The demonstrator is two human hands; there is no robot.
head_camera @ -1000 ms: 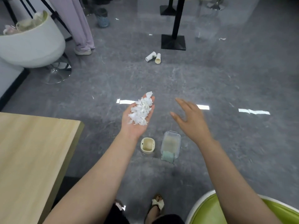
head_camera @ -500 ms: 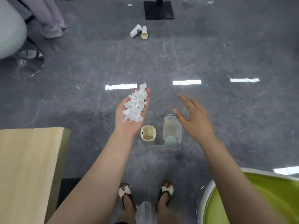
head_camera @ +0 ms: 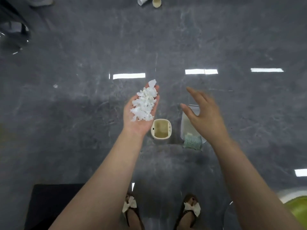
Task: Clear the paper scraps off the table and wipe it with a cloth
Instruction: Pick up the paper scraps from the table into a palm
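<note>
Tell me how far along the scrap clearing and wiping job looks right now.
Scraps look gathered: a pile of white torn paper scraps lies in the flat upturned left hand, above the small cream open-topped bin on the grey floor. The right hand hovers open over a clear plastic container. Left: dumping the scraps, then wiping; the table is out of view. The teal cloth lies untouched.

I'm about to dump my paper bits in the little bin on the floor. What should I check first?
1. Paper scraps sit piled on the flat left hand: ok.
2. Small bin is open on top: ok.
3. Left hand right over the bin: not ok, it is off to one side.
4. Right hand free to help: ok, it holds nothing.
5. Cloth for wiping nearby: ok, in the clear container.
6. Table fully cleared: cannot tell, out of view.
</note>
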